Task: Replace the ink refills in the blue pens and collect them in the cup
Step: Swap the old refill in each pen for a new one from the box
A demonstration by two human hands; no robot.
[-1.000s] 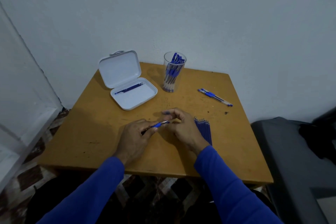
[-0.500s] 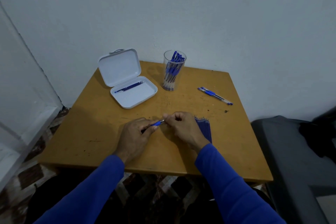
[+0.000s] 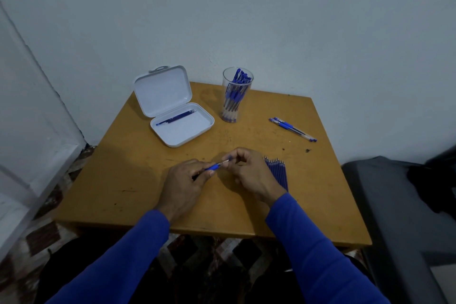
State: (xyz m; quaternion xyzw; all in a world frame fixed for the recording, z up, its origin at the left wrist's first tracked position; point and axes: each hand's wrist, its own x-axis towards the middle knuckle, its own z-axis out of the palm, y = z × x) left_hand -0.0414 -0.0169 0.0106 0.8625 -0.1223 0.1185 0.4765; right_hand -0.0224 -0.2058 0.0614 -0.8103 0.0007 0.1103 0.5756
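Observation:
My left hand (image 3: 183, 184) grips a blue pen (image 3: 214, 167) low over the middle of the wooden table (image 3: 123, 168), its tip end pointing right. My right hand (image 3: 249, 174) pinches that tip end with fingertips and thumb. A row of blue refills (image 3: 277, 170) lies flat just right of my right hand, partly hidden by it. A clear cup (image 3: 234, 95) at the back holds several blue pens. Two more blue pens (image 3: 292, 129) lie at the back right.
An open white case (image 3: 177, 116) sits at the back left with used refills (image 3: 176, 114) in its tray. A grey wall runs behind the table. A dark seat (image 3: 399, 205) stands close to the table's right edge.
My hands have stayed at the same spot. The right fingers moved from reaching over the pen to pinching its tip end, and a pale tip now shows between the hands.

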